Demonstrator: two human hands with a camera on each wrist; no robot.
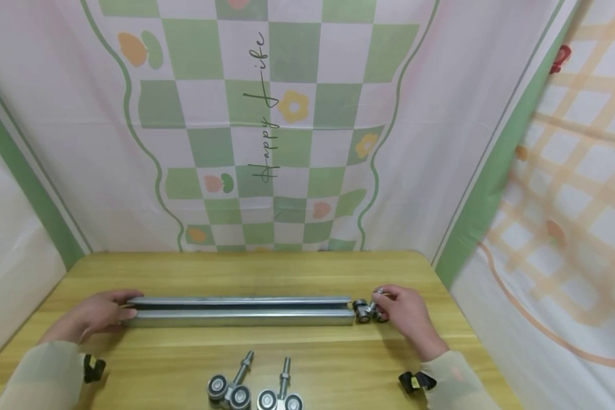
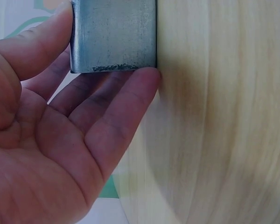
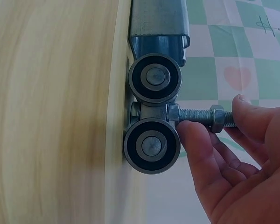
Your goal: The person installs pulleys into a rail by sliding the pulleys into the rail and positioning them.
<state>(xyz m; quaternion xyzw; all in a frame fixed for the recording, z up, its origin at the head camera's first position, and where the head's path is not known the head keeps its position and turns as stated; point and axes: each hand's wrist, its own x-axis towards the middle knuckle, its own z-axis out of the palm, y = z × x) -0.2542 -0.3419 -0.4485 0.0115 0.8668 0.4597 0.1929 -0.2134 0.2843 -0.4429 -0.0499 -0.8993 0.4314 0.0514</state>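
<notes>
A long metal channel rail (image 1: pixel 246 320) lies across the table, its slot facing up. At the rail's left end, my left hand (image 1: pixel 99 312) grips it between thumb and fingers; the left wrist view shows the fingers around the rail's end (image 2: pixel 114 37). By its threaded bolt (image 3: pixel 198 116), my right hand (image 1: pixel 407 312) holds a roller trolley (image 1: pixel 363 311) with bearing wheels (image 3: pixel 151 145). The trolley stands right at the rail's right end, wheels low and bolt up. Whether a wheel has entered the slot I cannot tell.
Two more roller trolleys, one (image 1: pixel 230 390) tilted and another (image 1: pixel 282 396) beside it, lie near the front of the wooden table (image 1: pixel 338 364). A patterned curtain (image 1: pixel 292 142) hangs behind the table's far edge, with more cloth at both sides.
</notes>
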